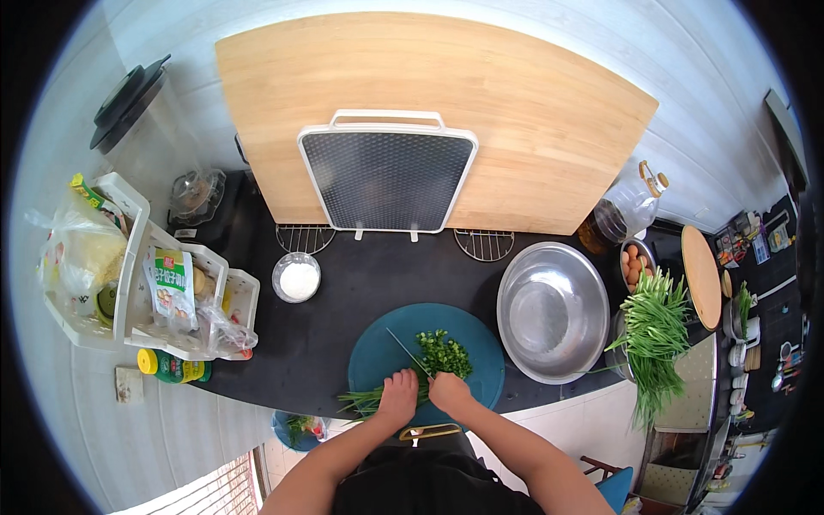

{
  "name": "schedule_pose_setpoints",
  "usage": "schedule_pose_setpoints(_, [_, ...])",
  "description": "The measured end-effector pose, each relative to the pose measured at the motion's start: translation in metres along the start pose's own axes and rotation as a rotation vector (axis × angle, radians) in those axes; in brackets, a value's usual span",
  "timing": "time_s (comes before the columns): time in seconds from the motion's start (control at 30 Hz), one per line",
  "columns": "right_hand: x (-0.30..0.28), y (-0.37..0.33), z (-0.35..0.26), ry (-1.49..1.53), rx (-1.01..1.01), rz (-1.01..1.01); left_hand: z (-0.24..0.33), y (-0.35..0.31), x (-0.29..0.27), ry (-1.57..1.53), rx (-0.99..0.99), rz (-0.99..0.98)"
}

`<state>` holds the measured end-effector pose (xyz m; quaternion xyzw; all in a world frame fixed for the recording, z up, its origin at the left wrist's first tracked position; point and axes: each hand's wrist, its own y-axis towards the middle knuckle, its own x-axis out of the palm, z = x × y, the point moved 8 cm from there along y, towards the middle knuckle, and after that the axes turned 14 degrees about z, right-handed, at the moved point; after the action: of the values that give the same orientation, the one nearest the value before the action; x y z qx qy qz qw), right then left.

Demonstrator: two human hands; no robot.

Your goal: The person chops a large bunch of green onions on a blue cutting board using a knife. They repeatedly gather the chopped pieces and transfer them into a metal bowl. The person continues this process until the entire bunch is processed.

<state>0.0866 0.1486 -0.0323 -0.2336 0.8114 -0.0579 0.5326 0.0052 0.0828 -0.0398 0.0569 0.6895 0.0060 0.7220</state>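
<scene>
A round dark teal cutting board (378, 343) lies near the front edge of the black counter. My right hand (449, 392) grips a knife (407, 350), its blade angled up and to the left over the board. Beside it my left hand (398, 397) is closed over a bunch of long green chives (363, 401), pressing them to the board with their ends sticking out to the left. A pile of chopped chives (443, 353) lies just right of the blade. The knife's handle is hidden in my right hand.
Right of the board stands a large steel bowl (554, 312). Beyond it are a heap of long chives (654, 335), a bowl of eggs (636, 264) and an oil jug (620, 210). A bowl of white powder (299, 279) and white plastic baskets (137, 257) stand to the left.
</scene>
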Motion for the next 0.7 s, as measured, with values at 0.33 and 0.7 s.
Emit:
schedule_pose_setpoints(0.33, [0.001,0.0,0.005,0.027,-0.028,0.247,0.002,0.002,-0.008,0.073,-0.021,0.042])
schedule_pose_setpoints(0.7, [0.004,-0.001,0.012,-0.009,-0.073,0.154,0.002,-0.001,-0.008,0.068,-0.016,0.069])
